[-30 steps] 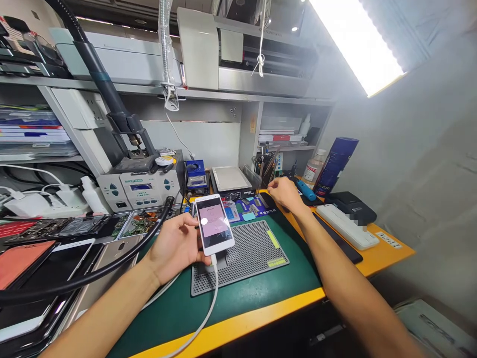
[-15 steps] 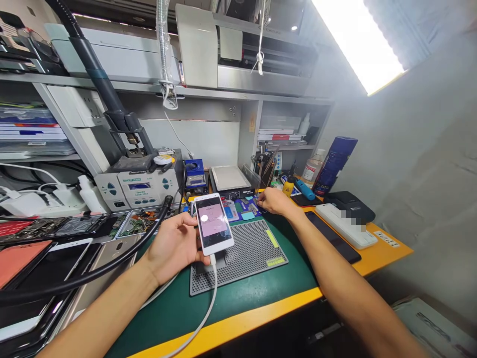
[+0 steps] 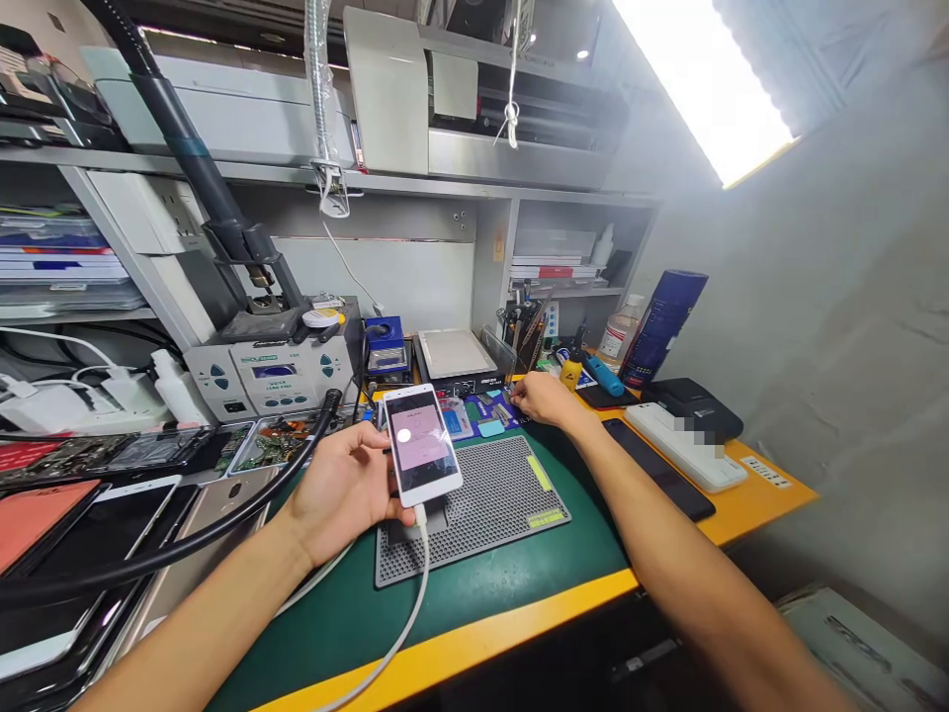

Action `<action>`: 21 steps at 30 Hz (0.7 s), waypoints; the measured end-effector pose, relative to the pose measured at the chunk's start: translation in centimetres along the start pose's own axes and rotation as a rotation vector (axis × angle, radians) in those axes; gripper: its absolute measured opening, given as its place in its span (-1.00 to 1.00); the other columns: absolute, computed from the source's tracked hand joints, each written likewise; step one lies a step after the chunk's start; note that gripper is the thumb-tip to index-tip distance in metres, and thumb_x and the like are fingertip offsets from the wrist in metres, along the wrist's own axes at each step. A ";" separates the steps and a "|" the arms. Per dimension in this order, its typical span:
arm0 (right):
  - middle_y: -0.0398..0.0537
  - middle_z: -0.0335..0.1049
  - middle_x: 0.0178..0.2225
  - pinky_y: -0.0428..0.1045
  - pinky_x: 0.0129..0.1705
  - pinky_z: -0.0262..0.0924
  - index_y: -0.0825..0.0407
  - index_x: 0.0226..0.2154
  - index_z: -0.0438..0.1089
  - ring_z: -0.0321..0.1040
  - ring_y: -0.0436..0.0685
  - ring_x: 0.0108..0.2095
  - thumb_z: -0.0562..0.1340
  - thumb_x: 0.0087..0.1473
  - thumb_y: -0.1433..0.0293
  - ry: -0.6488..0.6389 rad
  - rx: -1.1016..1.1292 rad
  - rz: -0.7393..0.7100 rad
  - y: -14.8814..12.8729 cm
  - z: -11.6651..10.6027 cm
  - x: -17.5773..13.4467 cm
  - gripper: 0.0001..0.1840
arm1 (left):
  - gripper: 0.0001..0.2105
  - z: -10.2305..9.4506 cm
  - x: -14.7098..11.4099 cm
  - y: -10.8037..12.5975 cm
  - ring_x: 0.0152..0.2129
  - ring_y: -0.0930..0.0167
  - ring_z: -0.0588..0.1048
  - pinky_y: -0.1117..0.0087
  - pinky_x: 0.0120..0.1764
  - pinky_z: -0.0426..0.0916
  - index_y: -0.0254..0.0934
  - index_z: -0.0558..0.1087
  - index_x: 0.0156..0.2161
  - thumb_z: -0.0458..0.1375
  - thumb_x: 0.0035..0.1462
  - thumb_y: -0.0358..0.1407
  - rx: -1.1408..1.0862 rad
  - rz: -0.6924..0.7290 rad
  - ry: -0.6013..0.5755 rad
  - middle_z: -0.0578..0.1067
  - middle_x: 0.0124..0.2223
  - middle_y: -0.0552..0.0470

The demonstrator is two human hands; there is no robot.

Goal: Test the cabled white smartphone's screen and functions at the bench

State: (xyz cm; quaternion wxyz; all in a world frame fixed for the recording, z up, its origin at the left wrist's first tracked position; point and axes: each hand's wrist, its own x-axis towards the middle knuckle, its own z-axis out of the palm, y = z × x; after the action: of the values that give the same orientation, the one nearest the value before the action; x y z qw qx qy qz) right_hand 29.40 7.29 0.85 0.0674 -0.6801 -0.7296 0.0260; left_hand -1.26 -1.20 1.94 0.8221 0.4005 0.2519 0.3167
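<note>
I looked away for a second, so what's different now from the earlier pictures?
The right hand has moved left and nearer the person, to the blue-purple mat; the yellow bottle it hid at first now shows. Whether its fingers hold anything is too small to tell. The left hand still holds the white phone, white cable plugged in.

The phone [image 3: 430,465] is over the mat [image 3: 496,489]. Behind sits perhaps a heating plate [image 3: 454,352], left of upright tools [image 3: 530,338].
</note>
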 end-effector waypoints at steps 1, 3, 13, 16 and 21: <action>0.07 0.57 -0.21 -0.10 -0.16 0.18 0.04 -0.27 0.60 0.46 0.20 -0.13 0.22 0.11 0.46 0.001 0.004 0.000 0.0 0.0 -0.1 -0.78 | -0.60 0.0 0.0 0.0 -0.41 0.21 0.46 0.22 -0.47 0.43 -0.35 0.30 0.09 -0.05 0.16 -0.28 -0.001 0.002 -0.002 0.50 -0.25 -0.17; 0.07 0.57 -0.22 -0.10 -0.17 0.17 0.05 -0.29 0.60 0.46 0.19 -0.14 0.22 0.09 0.47 0.003 0.014 0.001 -0.2 -0.1 -0.2 -0.78 | -0.60 0.1 0.0 0.0 -0.43 0.24 0.45 0.22 -0.47 0.43 -0.36 0.30 0.09 -0.05 0.17 -0.29 -0.004 0.006 -0.005 0.50 -0.26 -0.17; 0.08 0.51 -0.48 -0.09 -0.45 0.17 0.15 -0.45 0.56 0.46 0.15 -0.44 0.30 -0.01 0.33 -0.052 0.111 0.167 -1.3 -0.8 -0.5 -0.80 | -0.60 0.1 0.1 0.1 -0.45 0.26 0.43 0.23 -0.48 0.43 -0.37 0.30 0.09 -0.05 0.16 -0.28 -0.007 0.003 0.007 0.49 -0.24 -0.19; 0.07 0.45 -0.58 -0.08 -0.53 0.16 0.17 -0.48 0.52 0.41 0.13 -0.56 0.33 -0.05 0.29 -0.087 0.135 0.223 -1.6 -0.8 -0.6 -0.76 | -0.58 0.1 0.2 0.0 -0.42 0.22 0.45 0.23 -0.49 0.42 -0.39 0.31 0.08 -0.04 0.15 -0.27 -0.007 -0.008 0.008 0.49 -0.23 -0.22; 0.03 0.44 -0.62 -0.11 -0.55 0.19 0.15 -0.52 0.49 0.41 0.10 -0.58 0.36 -0.11 0.32 -0.111 0.174 0.256 -2.0 -0.5 -0.5 -0.80 | -0.58 -0.1 0.3 -0.1 -0.40 0.19 0.46 0.21 -0.48 0.43 -0.39 0.34 0.07 -0.02 0.13 -0.26 -0.026 -0.018 0.010 0.49 -0.21 -0.25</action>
State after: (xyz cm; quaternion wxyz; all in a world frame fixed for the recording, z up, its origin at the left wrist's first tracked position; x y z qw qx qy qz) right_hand 27.50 6.60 1.58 0.0817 -0.7567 -0.6345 0.1348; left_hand -1.09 -1.00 1.79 0.8286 0.3860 0.2555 0.3148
